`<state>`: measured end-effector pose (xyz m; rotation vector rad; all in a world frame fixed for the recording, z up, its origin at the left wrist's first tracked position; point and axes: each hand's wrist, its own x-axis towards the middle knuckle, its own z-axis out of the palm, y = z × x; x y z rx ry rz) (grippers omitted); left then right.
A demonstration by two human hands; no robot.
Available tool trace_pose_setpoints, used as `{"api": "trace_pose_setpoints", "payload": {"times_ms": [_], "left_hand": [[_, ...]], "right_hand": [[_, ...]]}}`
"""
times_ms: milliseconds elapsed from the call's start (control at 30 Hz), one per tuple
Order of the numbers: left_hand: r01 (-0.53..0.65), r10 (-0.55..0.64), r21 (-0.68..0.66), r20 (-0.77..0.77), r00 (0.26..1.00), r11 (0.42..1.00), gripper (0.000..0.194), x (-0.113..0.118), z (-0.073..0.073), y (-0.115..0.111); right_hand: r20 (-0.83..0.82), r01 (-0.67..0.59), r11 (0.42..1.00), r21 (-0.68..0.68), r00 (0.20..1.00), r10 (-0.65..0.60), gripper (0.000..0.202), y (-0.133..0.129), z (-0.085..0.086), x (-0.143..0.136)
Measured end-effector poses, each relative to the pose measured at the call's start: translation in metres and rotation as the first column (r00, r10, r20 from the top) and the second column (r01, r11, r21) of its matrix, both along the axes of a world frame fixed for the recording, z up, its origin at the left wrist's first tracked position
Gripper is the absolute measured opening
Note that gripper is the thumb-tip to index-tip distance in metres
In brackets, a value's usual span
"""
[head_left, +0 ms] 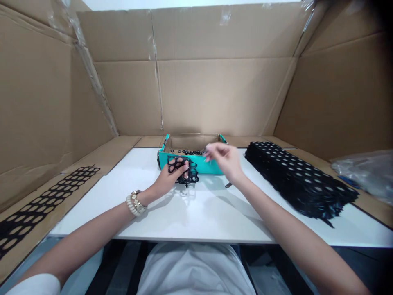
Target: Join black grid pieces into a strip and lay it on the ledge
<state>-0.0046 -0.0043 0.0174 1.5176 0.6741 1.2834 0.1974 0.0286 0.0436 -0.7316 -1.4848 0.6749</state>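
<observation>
Centre of the frame: a black punched sheet, partly stripped of its rings, is held just above the white table, in front of the teal tray. The left hand clamps it, thumb on top and fingers curled beneath. The right hand, just right of centre, is raised beside the tray with thumb and forefinger pinched together at about the tray's rim; whether a ring sits between them is too small to tell. Loose black rings lie inside the tray.

Judged step: rings are being pulled from the sheet and dropped in the tray, 1 at a time. The next move likely calls for the pinch to open over the tray, then return to a ring left in the sheet, while the left hand keeps the sheet steady.

Right of the frame: 1 stack of unworked sheets on the table. Lower left: a stripped sheet on the cardboard. Far right: a plastic bag. Cardboard walls close the bench.
</observation>
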Motion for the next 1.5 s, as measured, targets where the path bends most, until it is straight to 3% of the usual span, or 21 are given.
{"api": "trace_pose_setpoints", "payload": {"times_ms": [67, 133, 167, 233, 333, 400, 500, 533, 567, 633, 700, 800, 867, 933, 1000, 1067, 1133, 1167, 1233, 1367, 1500], "left_hand": [[0.01, -0.011, 0.008, 0.014, 1.0, 1.0, 0.033, -0.001, -0.001, 0.001], [0.009, -0.009, 0.0, 0.013, 1.0, 1.0, 0.032, -0.001, -0.003, 0.001], [0.003, -0.003, -0.011, 0.018, 1.0, 1.0, 0.033, 0.0, -0.004, 0.0], [-0.002, 0.003, -0.043, 0.021, 1.0, 0.999, 0.035, 0.0, -0.005, -0.002], [0.017, -0.017, -0.055, 0.002, 1.0, 0.998, 0.037, -0.002, 0.006, -0.003], [0.044, -0.044, -0.018, -0.021, 0.999, 0.999, 0.041, -0.007, 0.024, -0.002], [-0.058, 0.058, 0.036, 0.003, 0.998, 0.998, 0.05, -0.021, 0.066, 0.0], [-0.122, 0.123, 0.055, -0.018, 0.992, 0.991, 0.05, -0.027, 0.081, -0.002], [-0.184, 0.189, 0.073, -0.067, 0.98, 0.98, 0.05, -0.034, 0.096, -0.006], [-0.3, 0.311, 0.092, -0.16, 0.937, 0.95, 0.047, -0.049, 0.119, -0.021], [-0.368, 0.378, 0.088, -0.27, 0.886, 0.926, 0.046, -0.065, 0.133, -0.044], [-0.475, 0.481, 0.123, -0.407, 0.777, 0.872, 0.047, -0.091, 0.133, -0.09], [-0.556, 0.598, 0.235, -0.435, 0.673, 0.797, 0.045, -0.113, 0.124, -0.123], [-0.593, 0.661, 0.325, -0.534, 0.527, 0.736, 0.045, -0.137, 0.111, -0.155], [-0.714, 0.699, 0.322, -0.64, 0.32, 0.622, 0.04, -0.163, 0.1, -0.181], [-0.837, 0.709, 0.316, -0.696, 0.115, 0.446, 0.035, -0.184, 0.092, -0.2], [-0.9, 0.783, 0.413, -0.602, -0.157, 0.137, 0.029, -0.198, 0.089, -0.209], [-0.89, 0.775, 0.456, -0.568, -0.277, 0.016, 0.027, -0.202, 0.088, -0.211], [-0.846, 0.727, 0.516, -0.529, -0.438, -0.135, 0.026, -0.207, 0.089, -0.212], [-0.814, 0.66, 0.512, -0.516, -0.546, -0.273, 0.023, -0.212, 0.089, -0.215], [-0.809, 0.651, 0.463, -0.497, -0.574, -0.361, 0.022, -0.218, 0.085, -0.232]], "right_hand": [[-0.263, 0.316, 0.945, 0.083, 0.922, -0.286, 0.039, 0.012, 0.007, 0.019], [-0.319, 0.509, 0.848, 0.146, 0.836, -0.447, 0.036, 0.022, 0.012, 0.039], [-0.253, 0.55, 0.818, 0.167, 0.826, -0.504, 0.035, 0.026, 0.014, 0.048], [0.055, 0.546, 0.807, 0.226, 0.819, -0.57, 0.032, 0.029, 0.013, 0.056], [0.387, 0.479, 0.814, 0.329, 0.718, -0.579, 0.032, 0.021, 0.011, 0.048], [0.404, 0.414, 0.839, 0.354, 0.741, -0.536, 0.029, 0.006, 0.012, 0.031], [0.427, 0.109, 0.976, 0.189, 0.886, -0.182, 0.042, -0.025, 0.018, -0.001], [0.507, -0.087, 0.991, 0.099, 0.862, 0.025, 0.048, -0.035, 0.019, -0.013], [0.621, -0.303, 0.953, -0.009, 0.745, 0.243, 0.044, -0.043, 0.019, -0.026], [0.722, -0.559, 0.817, -0.142, 0.506, 0.472, 0.031, -0.051, 0.015, -0.052], [0.767, -0.653, 0.751, -0.098, 0.431, 0.475, 0.038, -0.046, 0.006, -0.08], [0.783, -0.566, 0.818, 0.101, 0.553, 0.286, 0.047, -0.022, -0.008, -0.124], [0.746, -0.504, 0.837, 0.215, 0.638, 0.192, 0.047, -0.004, -0.011, -0.154], [0.729, -0.518, 0.805, 0.289, 0.664, 0.166, 0.047, 0.008, -0.01, -0.184], [0.701, -0.57, 0.765, 0.3, 0.676, 0.229, 0.045, 0.011, -0.008, -0.214], [0.636, -0.631, 0.741, 0.229, 0.673, 0.377, 0.042, 0.006, -0.01, -0.246], [0.483, -0.704, 0.705, 0.085, 0.648, 0.589, 0.039, -0.004, -0.016, -0.28], [0.36, -0.74, 0.672, -0.006, 0.625, 0.692, 0.037, -0.01, -0.02, -0.295], [0.109, -0.819, 0.551, -0.161, 0.54, 0.834, 0.039, -0.021, -0.027, -0.323], [-0.262, -0.878, 0.377, -0.293, 0.453, 0.852, 0.036, -0.03, -0.03, -0.353], [-0.542, -0.921, 0.114, -0.373, 0.316, 0.779, 0.015, -0.026, -0.022, -0.356]]}}
